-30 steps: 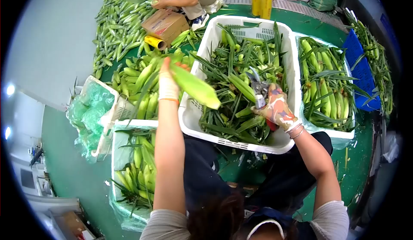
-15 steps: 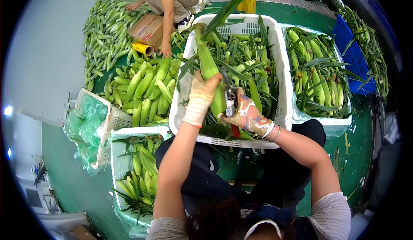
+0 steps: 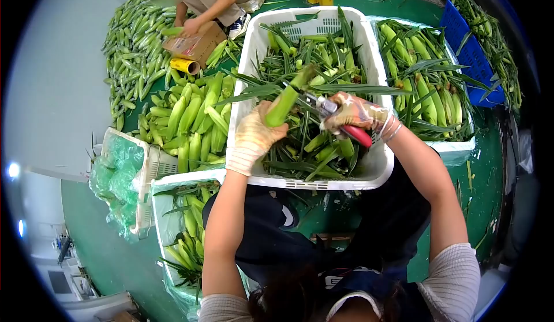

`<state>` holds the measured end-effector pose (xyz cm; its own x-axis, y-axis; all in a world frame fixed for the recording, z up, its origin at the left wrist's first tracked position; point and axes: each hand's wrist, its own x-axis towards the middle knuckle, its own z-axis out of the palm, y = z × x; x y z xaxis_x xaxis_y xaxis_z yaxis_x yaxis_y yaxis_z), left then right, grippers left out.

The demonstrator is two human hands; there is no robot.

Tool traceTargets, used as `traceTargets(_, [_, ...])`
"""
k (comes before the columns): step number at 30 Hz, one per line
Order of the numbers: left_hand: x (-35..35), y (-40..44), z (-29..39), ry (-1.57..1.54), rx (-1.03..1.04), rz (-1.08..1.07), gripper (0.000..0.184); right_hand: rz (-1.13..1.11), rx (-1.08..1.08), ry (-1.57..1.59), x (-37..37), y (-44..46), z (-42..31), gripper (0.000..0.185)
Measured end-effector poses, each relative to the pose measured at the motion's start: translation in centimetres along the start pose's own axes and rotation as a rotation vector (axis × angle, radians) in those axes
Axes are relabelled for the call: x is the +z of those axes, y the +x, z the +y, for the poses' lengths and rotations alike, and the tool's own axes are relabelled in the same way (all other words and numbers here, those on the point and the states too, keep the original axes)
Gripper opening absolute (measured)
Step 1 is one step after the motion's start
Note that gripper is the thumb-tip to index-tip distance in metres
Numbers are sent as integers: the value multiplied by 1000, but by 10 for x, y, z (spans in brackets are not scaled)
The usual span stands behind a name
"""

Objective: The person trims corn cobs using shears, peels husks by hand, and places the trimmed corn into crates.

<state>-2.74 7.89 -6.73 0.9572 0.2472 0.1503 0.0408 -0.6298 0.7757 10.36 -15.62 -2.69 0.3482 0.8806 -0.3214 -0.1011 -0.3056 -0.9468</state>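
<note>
Gloved and wrapped around a green ear of corn (image 3: 281, 109), my left hand (image 3: 254, 138) is over the left part of a white crate (image 3: 311, 183). The ear tilts up to the right, its stalk end uppermost. In my right hand (image 3: 356, 114), in a patterned glove, is a pair of pruning shears (image 3: 323, 105) with a red handle. Their blades reach the ear just below its stalk end; whether they are closed on it I cannot tell. Loose leaves and husk trimmings (image 3: 294, 149) lie in the crate beneath both hands.
Foam boxes of unhusked corn stand to the right (image 3: 430, 99) and lower left (image 3: 187, 241). Left of the crate lies a pile of trimmed ears (image 3: 190, 117). Beyond it, a person (image 3: 216, 4) crouches by a cardboard box (image 3: 196, 45). A blue basket (image 3: 470, 59) stands far right.
The shears have moved from the ear's lower end up to its stalk end. My left hand has tilted the ear rightward. The other person's hand moved from the pile to the box.
</note>
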Motion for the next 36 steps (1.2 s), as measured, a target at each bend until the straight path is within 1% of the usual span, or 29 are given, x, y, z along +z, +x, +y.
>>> traceTargets(1, [-7,2,-3,-164,-5,-1,51,0,36,202,1,0,7,23])
traceTargets(2, [-15,5,-3,-300,-83,-24,50,92,16,-7,3,-2,9,22])
traceTargets(3, [-25,7,-8,-220,-88,-41,49,39,8,-5,0,0,13,21])
traceTargets(5, [-47,6,24,-428,-207,-181,58,22,-12,45,13,4,13,29])
traceTargets(6, [-49,6,26,-419,-204,-177,58,-9,-75,121,20,-3,5,33])
traceTargets(7, [-47,6,28,-722,-161,-260,59,-26,-178,140,26,4,6,36])
traceTargets(8, [-44,7,31,-1027,-116,-343,60,30,-184,202,30,5,5,36])
traceTargets(9, [-37,8,31,-1024,-120,-347,60,87,-186,265,35,8,3,36])
traceTargets(10, [-28,8,31,-1205,-110,-462,60,194,-303,190,39,13,0,34])
traceTargets(11, [-19,8,37,-1387,-100,-579,59,149,-227,175,35,18,-8,36])
traceTargets(13, [-3,1,40,-1393,-259,-588,56,204,-423,105,34,21,-19,30])
traceTargets(14, [1,0,42,-1329,-209,-589,58,232,-493,108,37,19,-30,25])
traceTargets(15, [4,-1,43,-1265,-160,-584,60,242,-277,383,45,19,-39,16])
traceTargets(16, [3,-1,42,-1265,-164,-581,60,373,-279,417,52,19,-50,14])
traceTargets(17, [2,0,39,-1158,-222,-508,65,503,-278,451,57,20,-55,12])
traceTargets(19, [-5,3,42,-1052,-279,-432,71,476,-287,472,58,35,-42,11])
traceTargets(21, [-17,6,55,-554,-162,-221,65,765,-543,360,69,48,-38,10])
traceTargets(22, [-13,3,54,-525,-28,-140,56,791,-452,357,76,43,-46,11])
traceTargets(23, [-11,-1,53,-528,-31,-131,56,810,-494,516,85,51,-45,11])
traceTargets(25, [-9,-7,56,-358,108,379,50,769,-391,727,90,52,-56,11])
traceTargets(26, [-15,-13,73,-395,109,340,49,741,-361,764,97,51,-62,9])
traceTargets(27, [-8,-13,80,-366,155,435,43,601,-453,946,106,65,-50,9])
traceTargets(28, [-21,-12,75,-328,72,416,39,554,-469,878,114,62,-52,9])
traceTargets(29, [-34,-8,61,-554,43,397,35,507,-478,807,120,58,-52,11])
traceTargets(30, [-46,-5,46,-794,13,390,31,348,-382,1028,119,69,-42,19])
traceTargets(33, [-83,-1,-9,-1509,-209,464,29,493,-319,858,101,63,-23,34])
traceTargets(34, [-96,-2,-23,-1588,-224,495,30,582,-301,746,87,55,-22,35])
traceTargets(35, [-113,-4,-42,-1576,-148,537,28,664,-283,631,69,46,-18,37])
traceTargets(36, [-129,-3,-63,-1534,-104,656,24,712,-317,548,42,45,-4,39])
